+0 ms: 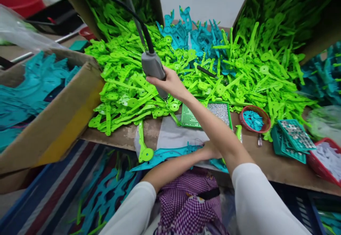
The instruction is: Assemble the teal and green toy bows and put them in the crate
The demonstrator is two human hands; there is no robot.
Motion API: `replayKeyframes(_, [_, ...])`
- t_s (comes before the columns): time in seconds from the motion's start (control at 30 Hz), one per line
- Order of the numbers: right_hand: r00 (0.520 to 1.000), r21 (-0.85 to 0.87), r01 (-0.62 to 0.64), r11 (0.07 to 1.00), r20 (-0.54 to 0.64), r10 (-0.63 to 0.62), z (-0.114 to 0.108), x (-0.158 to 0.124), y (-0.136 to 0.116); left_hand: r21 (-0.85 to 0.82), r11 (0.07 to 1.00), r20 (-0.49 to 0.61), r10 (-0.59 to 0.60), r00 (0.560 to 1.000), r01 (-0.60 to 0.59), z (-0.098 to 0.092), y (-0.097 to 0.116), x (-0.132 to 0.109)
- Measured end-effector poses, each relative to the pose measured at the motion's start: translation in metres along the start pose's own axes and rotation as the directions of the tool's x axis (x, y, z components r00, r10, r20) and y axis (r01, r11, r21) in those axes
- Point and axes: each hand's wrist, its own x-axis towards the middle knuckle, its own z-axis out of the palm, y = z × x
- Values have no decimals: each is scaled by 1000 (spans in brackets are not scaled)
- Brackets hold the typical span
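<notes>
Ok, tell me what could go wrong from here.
The screwdriver in the right hand points at the green pile and might snag. That arm crosses the green tray of metal bits, so a dip could spill them. The blue piece by the left hand juts past the table and may slip.

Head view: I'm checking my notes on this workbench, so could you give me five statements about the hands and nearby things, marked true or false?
1. The right hand grips a grey corded tool. True.
2. The small blue pieces lie in the green tray. False: the small blue pieces are in a round red basket.
3. The left hand is at a long blue part. True, though it is partly hidden.
4. The large heap is mostly red parts. False: it is mostly bright green parts.
5. The cardboard box holds blue parts. True.
</notes>
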Motion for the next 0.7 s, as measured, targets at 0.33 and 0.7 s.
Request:
replayKeyframes(0.33, [913,-67,-191,979,-380,151,-92,-111,2,-26,1000,54,2,999,-1,-7,2,-2])
replayKeyframes(0.7, [738,-79,-354,932,-635,227,-145,-163,-9,-10,1000,62,-5,998,6,-8,2,-3])
